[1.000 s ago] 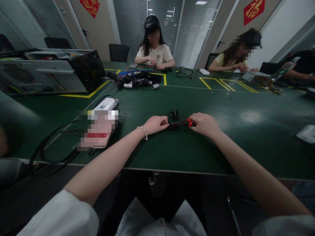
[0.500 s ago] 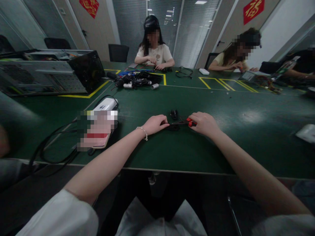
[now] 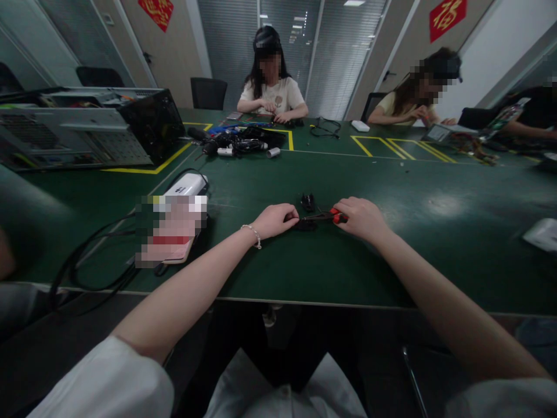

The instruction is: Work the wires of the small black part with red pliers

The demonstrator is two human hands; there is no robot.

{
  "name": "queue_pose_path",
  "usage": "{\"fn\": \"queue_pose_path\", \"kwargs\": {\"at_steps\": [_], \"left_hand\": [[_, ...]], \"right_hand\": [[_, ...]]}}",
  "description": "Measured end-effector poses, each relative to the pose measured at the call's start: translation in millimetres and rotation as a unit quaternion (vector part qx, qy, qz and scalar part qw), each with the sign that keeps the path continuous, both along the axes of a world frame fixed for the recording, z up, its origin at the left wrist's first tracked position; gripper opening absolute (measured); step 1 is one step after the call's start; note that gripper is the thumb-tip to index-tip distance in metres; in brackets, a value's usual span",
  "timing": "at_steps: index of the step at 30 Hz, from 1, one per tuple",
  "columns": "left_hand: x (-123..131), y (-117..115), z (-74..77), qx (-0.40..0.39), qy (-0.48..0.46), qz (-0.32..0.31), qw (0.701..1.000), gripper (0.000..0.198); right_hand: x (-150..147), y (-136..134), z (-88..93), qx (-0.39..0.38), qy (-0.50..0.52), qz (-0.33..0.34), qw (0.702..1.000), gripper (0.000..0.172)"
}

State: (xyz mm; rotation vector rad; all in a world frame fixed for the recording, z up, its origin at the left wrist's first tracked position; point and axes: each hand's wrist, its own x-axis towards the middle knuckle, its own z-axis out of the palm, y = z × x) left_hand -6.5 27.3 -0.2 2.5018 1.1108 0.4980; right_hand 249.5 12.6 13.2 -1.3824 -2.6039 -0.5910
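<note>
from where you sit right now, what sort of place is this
Probably a shared electronics workroom: a computer case and cables lie on a green table, and the right hand holds a red-handled tool.

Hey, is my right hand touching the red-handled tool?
Touching. The head view shows your right hand closed around the red end of the red-handled tool, no gap visible.

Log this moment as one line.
left hand: pinching small dark piece, type unclear | right hand: gripping red-handled dark metal pliers, tips near it | nearby: glossy black part on green tabletop
</note>
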Motion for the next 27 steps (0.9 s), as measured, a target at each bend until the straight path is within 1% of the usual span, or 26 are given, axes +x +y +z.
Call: {"fn": "queue_pose_path", "kwargs": {"at_steps": [6,16,21,27], "left_hand": [[0.5,-0.2,0.3,0.011,-0.004,-0.009,1.000,0.015],[1.8,0.3,-0.6,0.013,0.016,0.021,1.000,0.017],[2.4,-0.1,0.1,0.019,0.019,0.014,1.000,0.016],[2.9,-1.2,1.3,0.015,0.019,0.023,0.999,0.016]], "right_hand": [[-1.1,-0.5,1.0,-0.006,0.003,0.002,1.000,0.020],[-1.6,-1.5,2.2,-0.003,-0.004,0.000,1.000,0.020],[-1.9,-1.2,1.5,-0.001,0.000,-0.005,1.000,0.020],[-0.9,-1.2,0.6,0.004,-0.006,-0.002,1.000,0.020]]}}
